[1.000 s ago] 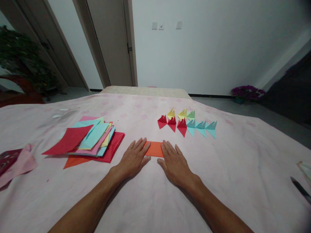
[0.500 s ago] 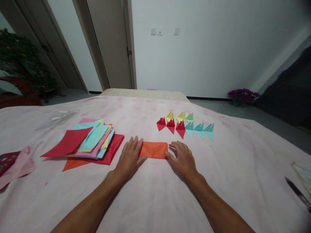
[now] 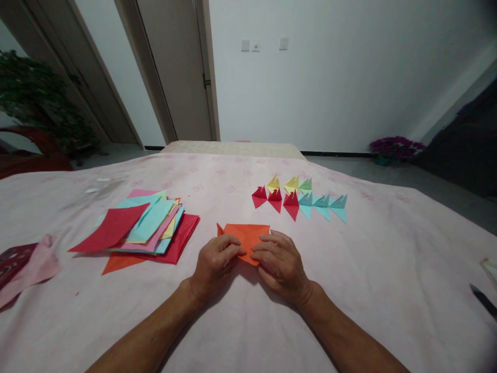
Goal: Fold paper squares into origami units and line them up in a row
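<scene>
An orange sheet of folding paper [image 3: 248, 234] lies between my hands on the pink cloth, partly folded, with a small point standing up at its far left corner. My left hand [image 3: 218, 259] is closed on its near left part, thumb and fingers pinching the edge. My right hand [image 3: 282, 264] grips the near right part with curled fingers, and the fingertips of both hands come close together at the near edge. Beyond the paper stand folded paper birds: several red [image 3: 275, 199] and light blue [image 3: 321, 205] ones, with yellow [image 3: 292, 184] and green [image 3: 305, 185] ones behind.
On the left is a loose stack of coloured paper sheets [image 3: 151, 223]. A dark red packet [image 3: 17, 261] with pink paper [image 3: 33, 280] lies at the far left. A black pen [image 3: 483, 300] rests near the right edge. The patterned cloth [image 3: 368, 269] covers the table.
Both hands went from lying flat at the sides of a narrow orange strip to gripping its near edge. The paper now shows a wider face with a raised corner. The view shifted slightly.
</scene>
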### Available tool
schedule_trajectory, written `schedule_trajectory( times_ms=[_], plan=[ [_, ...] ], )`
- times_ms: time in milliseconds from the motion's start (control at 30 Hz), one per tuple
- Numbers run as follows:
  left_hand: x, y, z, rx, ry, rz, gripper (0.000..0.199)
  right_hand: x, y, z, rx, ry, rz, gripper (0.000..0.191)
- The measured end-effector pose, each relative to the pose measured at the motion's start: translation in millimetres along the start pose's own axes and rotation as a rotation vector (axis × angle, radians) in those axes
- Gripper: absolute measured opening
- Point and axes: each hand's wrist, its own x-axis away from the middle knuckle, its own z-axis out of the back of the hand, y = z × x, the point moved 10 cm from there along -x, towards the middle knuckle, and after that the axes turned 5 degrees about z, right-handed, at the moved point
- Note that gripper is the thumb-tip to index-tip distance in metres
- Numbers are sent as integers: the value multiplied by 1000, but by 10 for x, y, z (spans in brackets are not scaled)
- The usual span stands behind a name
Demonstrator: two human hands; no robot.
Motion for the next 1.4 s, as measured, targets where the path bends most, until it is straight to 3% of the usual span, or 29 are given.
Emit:
schedule_trajectory(
  times_ms=[133,267,400,533,733,867,933,1067,1233,1400],
  plan=[
    [19,-255,62,271,33,136,15,54,291,100,49,31,-71,54],
    [38,-477,-15,361,-8,268,11,112,515,169,56,56,-130,46],
    [49,-533,-158,381,-116,339,11,164,616,-8,36,-121,-218,34],
    [47,-561,-207,321,-166,364,14,214,617,-164,-6,-258,-240,37],
    [53,-659,-262,86,-252,327,38,205,640,-166,-36,-240,-280,37],
    [19,-764,-268,-58,-271,363,23,250,776,-196,17,-285,-427,15],
    [4,-855,-278,-125,-278,428,11,290,864,-219,74,-312,-497,19],
    [-12,-999,-288,-224,-257,523,16,361,1011,-234,222,-315,-595,30],
    [-12,-1009,-260,-349,-222,552,18,377,1055,-238,360,-313,-645,30],
    [-60,-837,-214,-423,-140,437,24,373,1042,-146,409,-261,-703,21]
  ],
)
